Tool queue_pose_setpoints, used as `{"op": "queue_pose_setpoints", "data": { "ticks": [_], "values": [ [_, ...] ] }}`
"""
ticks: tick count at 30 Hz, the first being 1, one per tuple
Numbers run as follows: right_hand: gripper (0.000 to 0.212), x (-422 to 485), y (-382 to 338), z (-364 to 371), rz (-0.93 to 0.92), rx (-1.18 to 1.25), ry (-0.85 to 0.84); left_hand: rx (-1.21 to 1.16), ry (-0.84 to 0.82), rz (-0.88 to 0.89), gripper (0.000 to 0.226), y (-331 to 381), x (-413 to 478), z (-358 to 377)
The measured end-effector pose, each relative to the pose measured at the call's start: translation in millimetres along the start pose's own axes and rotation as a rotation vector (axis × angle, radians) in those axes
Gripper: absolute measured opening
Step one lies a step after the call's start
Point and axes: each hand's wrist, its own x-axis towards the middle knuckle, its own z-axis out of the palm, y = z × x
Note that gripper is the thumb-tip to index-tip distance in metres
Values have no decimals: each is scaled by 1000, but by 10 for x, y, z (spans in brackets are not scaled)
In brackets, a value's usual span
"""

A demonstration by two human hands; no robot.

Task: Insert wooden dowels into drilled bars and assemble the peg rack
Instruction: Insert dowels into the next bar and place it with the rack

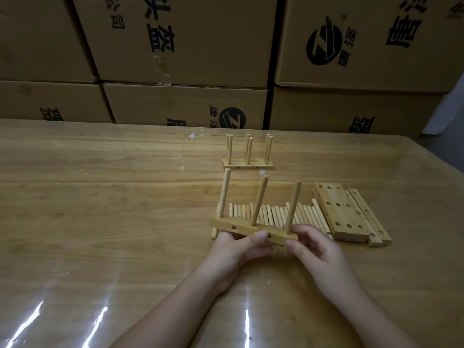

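Note:
A drilled wooden bar (226, 225) with three upright dowels (259, 199) is held above the table by both hands. My left hand (233, 249) grips the bar from below near its middle, thumb on the front face. My right hand (316, 249) pinches the bar's right end. Behind it lies a row of loose dowels (273, 214). A pile of drilled bars (351, 217) lies to the right. Farther back stands an assembled peg rack (247, 167) with several upright dowels.
The wooden table (100, 197) has a glossy film with glare streaks near the front edge. Stacked cardboard boxes (180, 46) form a wall right behind the table's far edge.

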Motion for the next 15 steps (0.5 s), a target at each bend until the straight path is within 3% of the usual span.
{"op": "queue_pose_setpoints", "data": {
  "ticks": [4,8,15],
  "values": [
    [23,51,9,-109,35,96,77,-118,93,-12,42,33,-1,3],
    [19,100,40,-254,56,198,145,-152,177,22,36,25,11,-8],
    [20,82,45,-241,44,145,46,-127,191,67,41,20,-2,-8]
  ]
}}
